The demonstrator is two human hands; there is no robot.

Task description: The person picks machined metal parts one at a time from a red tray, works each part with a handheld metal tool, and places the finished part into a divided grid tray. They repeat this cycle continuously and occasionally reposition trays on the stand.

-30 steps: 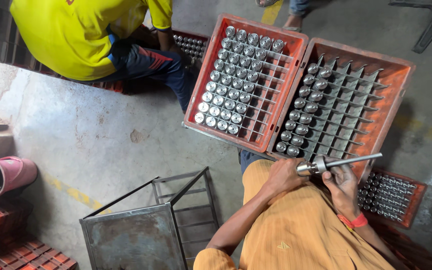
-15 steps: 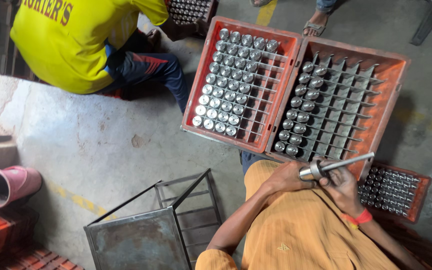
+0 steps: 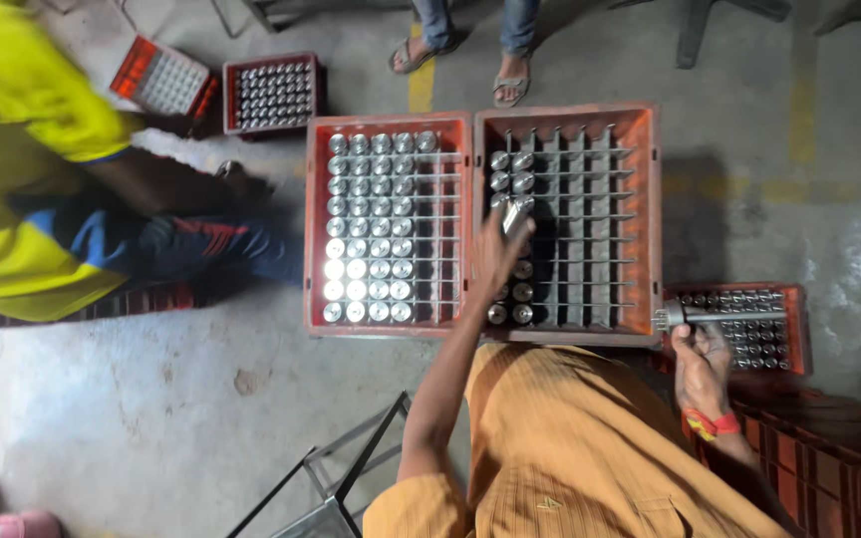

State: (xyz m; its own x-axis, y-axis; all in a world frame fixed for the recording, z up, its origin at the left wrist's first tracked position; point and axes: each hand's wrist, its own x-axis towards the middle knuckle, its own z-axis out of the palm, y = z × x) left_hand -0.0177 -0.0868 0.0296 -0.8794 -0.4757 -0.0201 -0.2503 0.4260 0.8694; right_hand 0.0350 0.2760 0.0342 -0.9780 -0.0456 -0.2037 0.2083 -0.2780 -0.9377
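While the left hand [image 3: 495, 254] sits over the right-hand crate [image 3: 650, 214], its fingers [image 3: 510, 231] are wrapped around a small shiny metal cylinder [image 3: 516, 211], held just above the crate's second column of slots. Judging by that, this is the placing step: part going into a free slot between the wire dividers. Next move calls for lining the cylinder up with an empty cell and lowering it straight, without knocking the neighbours.

Right hand [image 3: 702, 361] is well apart, near right, fingers closed on a metal rod tool [image 3: 719, 317] lying horizontal over a smaller crate [image 3: 801, 329].

Containers, head view only:
- Left-hand crate [image 3: 313, 229]: orange, left columns packed with upright metal cylinders, tops showing; right part mostly bare dividers.
- Right-hand crate: touching the left one, mostly empty; only the two leftmost columns hold parts, some hidden by the hand.
- Smaller crate, near right: rows of small metal parts, kind not clear.
- Two far crates [image 3: 273, 92], far left: also full of shiny parts.
- Red crate stack [image 3: 829, 468], near right corner: contents not visible.

Another person in a yellow shirt [image 3: 12, 159] crouches at left; a standing person's sandalled feet [image 3: 510, 88] sit at the far edge. All on a concrete floor [image 3: 151, 399].
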